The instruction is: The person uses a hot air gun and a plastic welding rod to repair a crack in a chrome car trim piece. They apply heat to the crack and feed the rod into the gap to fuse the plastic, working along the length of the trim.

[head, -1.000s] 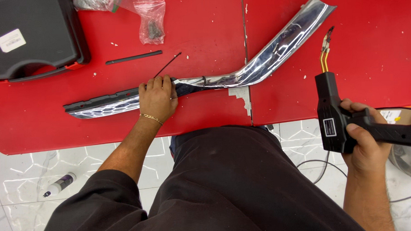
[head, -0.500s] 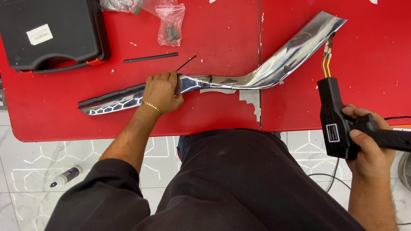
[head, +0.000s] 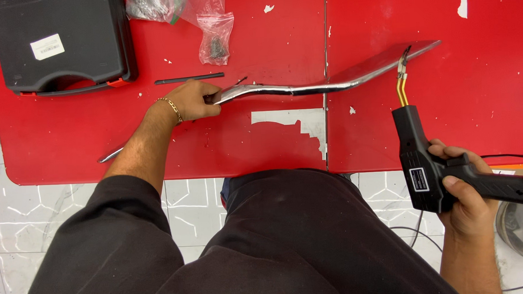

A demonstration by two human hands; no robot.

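Chrome trim strip gripped, heat tool held

The chrome trim strip (head: pixel 294 89) is clasped by the left hand (head: pixel 193 101); the black heat tool (head: pixel 430 164) is clenched in the right hand (head: pixel 463 186). A closed black case (head: pixel 61 44) lies far left.

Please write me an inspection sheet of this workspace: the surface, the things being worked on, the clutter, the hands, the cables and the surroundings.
Surface: red table, paint chipped in several places, seam down the middle.
Job's things: long curved chrome trim piece tipped on edge; black pistol-shaped tool, its brass tip at the trim's right end.
Clutter: closed black case, thin black rod, clear plastic bags with small parts.
Hands: left hand grips the trim; right hand holds the tool.
Cables: thin cable on the floor beneath the tool.
Surroundings: white tiled floor.
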